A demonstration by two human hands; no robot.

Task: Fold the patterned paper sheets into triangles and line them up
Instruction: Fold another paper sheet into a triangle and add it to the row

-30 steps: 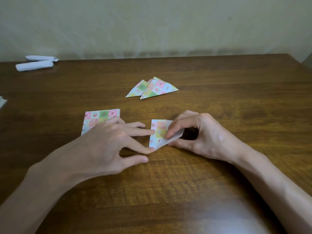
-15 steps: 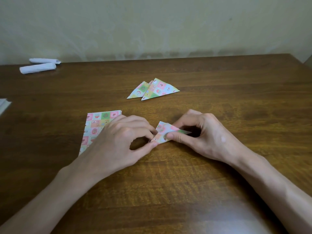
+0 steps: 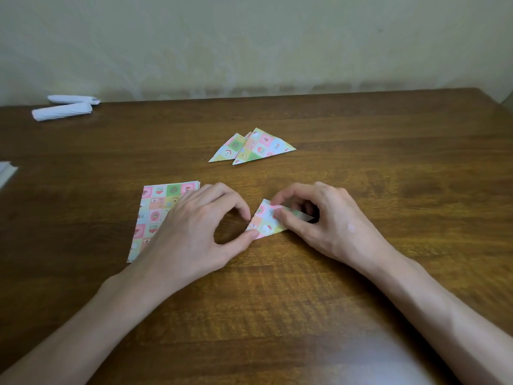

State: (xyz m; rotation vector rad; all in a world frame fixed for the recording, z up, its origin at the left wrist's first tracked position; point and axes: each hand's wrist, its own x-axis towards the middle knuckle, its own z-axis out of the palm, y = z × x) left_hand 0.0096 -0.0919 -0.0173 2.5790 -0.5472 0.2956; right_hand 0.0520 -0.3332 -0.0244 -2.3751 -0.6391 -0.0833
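A folded patterned sheet (image 3: 265, 223) lies on the wooden table (image 3: 277, 301) between my hands. My left hand (image 3: 194, 226) pinches its left corner between thumb and forefinger. My right hand (image 3: 327, 218) pinches its right part with curled fingers, hiding that end. A stack of flat patterned sheets (image 3: 155, 209) lies to the left, partly under my left hand. Two finished patterned triangles (image 3: 255, 147) overlap each other further back at the middle of the table.
Two white paper rolls (image 3: 65, 107) lie at the far left by the wall. A pale object (image 3: 7, 172) pokes in at the left edge. The table's right edge (image 3: 497, 101) shows at the far right.
The sheet went from a half-folded, partly raised flap to a flatter folded shape. My left hand curled from spread fingers into a pinch on its left corner. The view shifted slightly.
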